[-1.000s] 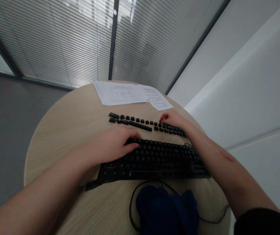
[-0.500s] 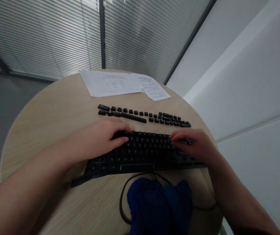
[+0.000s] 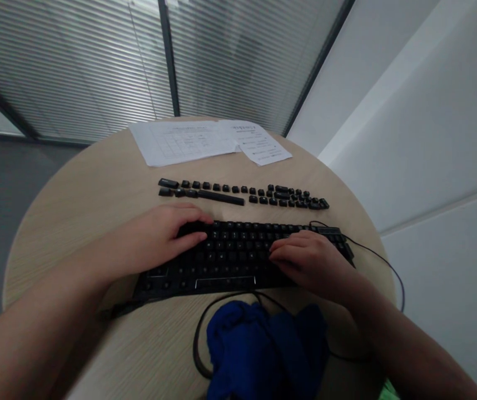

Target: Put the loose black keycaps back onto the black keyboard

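A black keyboard [image 3: 238, 244] lies on the round wooden table, its front rows bare of full keycaps. My left hand [image 3: 175, 230] is closed on its left back part, thumb over the keys and fingers along the rear edge. Over the right half of the keys rests my right hand [image 3: 301, 253], fingertips pinched together and pointing left. Whether a keycap is between those fingertips is hidden. Behind the keyboard, loose black keycaps are laid out in two rows, with a long spacebar [image 3: 220, 197] in the nearer row.
Printed sheets of paper [image 3: 188, 141] lie at the table's far side. A blue cloth [image 3: 259, 350] is bunched in front of the keyboard, with a black cable [image 3: 197, 339] looping around it. Another stretch of cable [image 3: 382, 258] runs off to the right. Blinds and a white wall stand beyond.
My right hand has moved left and nearer across the keyboard, uncovering its right back corner and the cable there. My left hand keeps its hold on the keyboard. The view has shifted slightly.
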Motion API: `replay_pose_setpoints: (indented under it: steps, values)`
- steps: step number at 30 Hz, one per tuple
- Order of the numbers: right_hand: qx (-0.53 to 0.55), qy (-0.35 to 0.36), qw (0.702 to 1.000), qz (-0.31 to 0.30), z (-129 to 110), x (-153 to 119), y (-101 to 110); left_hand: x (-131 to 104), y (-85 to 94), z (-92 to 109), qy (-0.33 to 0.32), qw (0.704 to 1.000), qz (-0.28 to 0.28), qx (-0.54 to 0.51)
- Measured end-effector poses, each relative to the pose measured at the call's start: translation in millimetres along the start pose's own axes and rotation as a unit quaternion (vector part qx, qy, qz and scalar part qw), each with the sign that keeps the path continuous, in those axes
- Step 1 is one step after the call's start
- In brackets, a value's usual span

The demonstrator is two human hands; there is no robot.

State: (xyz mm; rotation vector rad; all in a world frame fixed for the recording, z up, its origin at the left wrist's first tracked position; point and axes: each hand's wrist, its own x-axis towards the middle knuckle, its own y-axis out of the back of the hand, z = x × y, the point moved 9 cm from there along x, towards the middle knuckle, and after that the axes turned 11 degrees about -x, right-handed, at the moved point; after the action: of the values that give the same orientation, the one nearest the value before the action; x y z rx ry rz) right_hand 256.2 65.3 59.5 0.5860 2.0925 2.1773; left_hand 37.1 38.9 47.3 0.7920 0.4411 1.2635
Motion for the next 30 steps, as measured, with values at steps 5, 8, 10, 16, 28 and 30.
replay_pose_setpoints:
  steps: [5,8,10,16,28,30]
  values:
    - [0.003,-0.003,1.000,-0.005,-0.4,0.3,-1.8,1.4,-0.9,2.5,0.002,1.000,-0.002,0.001]
    - [0.000,-0.015,1.000,-0.001,1.6,1.1,-0.1,1.9,-0.4,3.2,0.005,1.000,-0.002,-0.003]
    - [-0.009,-0.035,0.999,-0.001,6.0,0.7,0.3,1.7,0.0,3.7,0.007,1.000,-0.003,-0.006]
    - [-0.008,-0.065,0.998,-0.027,12.1,-0.7,-4.6,1.4,1.2,5.2,0.002,1.000,-0.003,-0.009]
    - [-0.027,-0.086,0.994,-0.063,6.4,3.4,-12.8,1.7,0.6,1.2,0.005,1.000,0.003,0.005]
    - [0.032,-0.086,0.995,-0.033,12.0,0.6,-7.7,2.0,1.3,1.1,0.004,1.000,0.006,0.004]
